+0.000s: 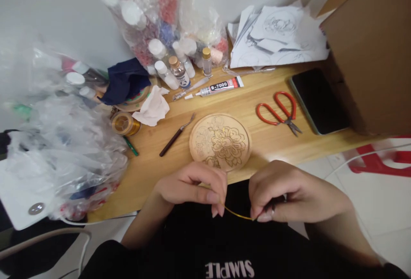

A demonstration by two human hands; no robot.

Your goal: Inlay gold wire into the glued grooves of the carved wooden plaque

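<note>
A short gold wire [238,215] bows slightly downward between my two hands, in front of the table's near edge. My left hand [195,187] pinches its left end between thumb and fingers. At the other end, my right hand [279,195] is closed on the wire with thumb and fingertips. Just beyond my hands lies a round wooden plaque [221,142] with a flower pattern. Gold lines follow the flower on its right part, while thin drawn lines show on its left. A spool of gold wire [126,124] stands farther left.
Red-handled pliers [282,114] and a phone [319,101] lie right of the plaque; a cardboard box [369,56] stands behind. A dark-handled spatula [176,135] is at left. Farther back are a B-7000 glue tube [221,86], small bottles [180,72] and paper sketches [276,35].
</note>
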